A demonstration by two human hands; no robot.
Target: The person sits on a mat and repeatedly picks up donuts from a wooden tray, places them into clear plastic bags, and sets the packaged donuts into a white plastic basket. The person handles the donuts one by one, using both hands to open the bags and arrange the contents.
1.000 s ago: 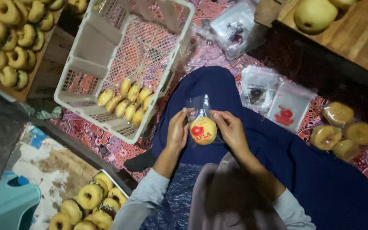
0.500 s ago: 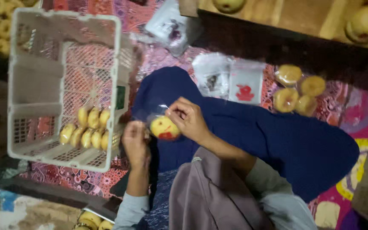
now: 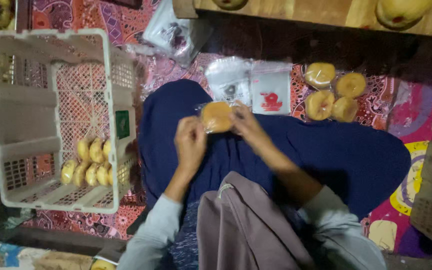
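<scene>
Patterned mat (image 3: 76,12) below; left hand (image 3: 190,142) and right hand (image 3: 246,122) pinch bagged pastry (image 3: 216,116) (over lap), wrists bent inward.

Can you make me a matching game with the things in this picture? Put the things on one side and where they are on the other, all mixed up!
Things:
1. bagged donut
2. white crate
3. four loose donuts
4. empty plastic bags

Places:
A. on the patterned mat, far right of the lap
B. between the left hand and right hand
C. on the person's left, with wrapped donuts in a row inside
D. on the mat just beyond the knees

Pairs: 1-B, 2-C, 3-A, 4-D
</scene>
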